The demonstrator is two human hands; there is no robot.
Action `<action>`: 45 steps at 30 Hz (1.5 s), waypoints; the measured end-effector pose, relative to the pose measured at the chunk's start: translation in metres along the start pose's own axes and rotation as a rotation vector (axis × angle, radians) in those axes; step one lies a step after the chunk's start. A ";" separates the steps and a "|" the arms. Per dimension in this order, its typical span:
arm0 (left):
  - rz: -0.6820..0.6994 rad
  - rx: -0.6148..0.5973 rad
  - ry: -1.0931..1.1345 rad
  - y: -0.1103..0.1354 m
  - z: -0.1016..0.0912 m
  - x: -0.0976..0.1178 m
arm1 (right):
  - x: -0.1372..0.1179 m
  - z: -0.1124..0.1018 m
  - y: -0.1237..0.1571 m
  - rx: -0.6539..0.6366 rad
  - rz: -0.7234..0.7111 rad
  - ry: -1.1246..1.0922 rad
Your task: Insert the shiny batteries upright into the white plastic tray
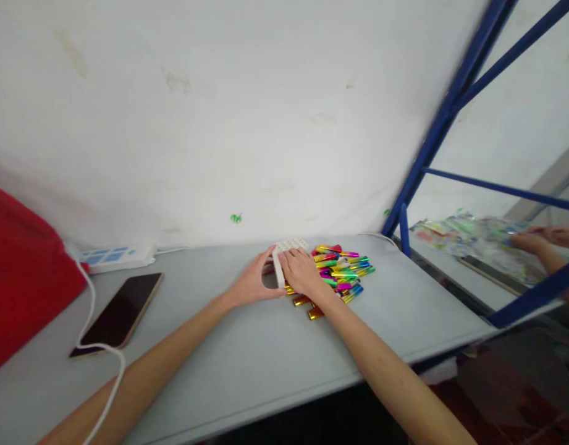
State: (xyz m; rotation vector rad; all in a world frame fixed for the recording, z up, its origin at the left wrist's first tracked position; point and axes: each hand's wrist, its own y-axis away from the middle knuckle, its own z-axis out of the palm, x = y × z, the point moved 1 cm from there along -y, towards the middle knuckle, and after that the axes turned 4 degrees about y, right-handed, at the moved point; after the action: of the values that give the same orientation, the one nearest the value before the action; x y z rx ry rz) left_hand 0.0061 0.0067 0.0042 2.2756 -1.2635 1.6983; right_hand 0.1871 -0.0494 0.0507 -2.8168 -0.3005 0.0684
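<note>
White, lattice-patterned plastic container, at grey table's centre, is clamped by the left hand, right hand laid over, grip indeterminable; glossy multicoloured foil tubes at 4 o'clock could be scattered if it is shoved.

Your bare left forearm and bare right forearm slant inward from below. Your left hand curves into a C, thumb spread from the fingers. Just beside it, your right hand lies back uppermost, its fingers pointing forward.
</note>
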 end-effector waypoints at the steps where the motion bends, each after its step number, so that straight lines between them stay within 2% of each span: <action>1: -0.002 -0.002 0.005 0.000 0.000 0.000 | 0.000 0.000 0.001 -0.007 0.016 0.018; 6: 0.008 -0.009 0.007 -0.001 0.000 0.000 | 0.003 -0.003 0.002 -0.015 0.035 0.076; 11: 0.009 0.000 -0.015 -0.001 0.000 0.003 | 0.024 -0.007 0.005 -0.029 0.069 0.108; 15: -0.004 -0.022 -0.002 0.000 0.001 0.007 | 0.039 -0.008 0.009 -0.036 0.164 0.092; 22: 0.002 -0.034 -0.004 0.000 0.001 0.011 | 0.057 -0.014 0.018 -0.041 0.189 -0.017; 24: 0.004 -0.034 -0.011 -0.001 0.001 0.011 | 0.056 -0.015 0.018 0.002 0.177 -0.044; 27: 0.001 -0.029 -0.014 -0.001 0.001 0.010 | 0.040 -0.014 0.015 0.060 0.132 -0.071; 33: 0.002 -0.015 0.009 -0.001 0.002 0.008 | 0.000 -0.003 0.012 -0.006 -0.051 -0.028; 45: -0.001 -0.013 0.030 -0.001 0.002 0.008 | 0.006 -0.007 0.014 -0.069 0.026 0.077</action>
State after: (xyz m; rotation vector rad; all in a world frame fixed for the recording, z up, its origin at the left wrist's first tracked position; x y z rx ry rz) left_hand 0.0088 0.0017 0.0102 2.2350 -1.2629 1.7123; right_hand 0.1961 -0.0631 0.0530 -2.8831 -0.2534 -0.0449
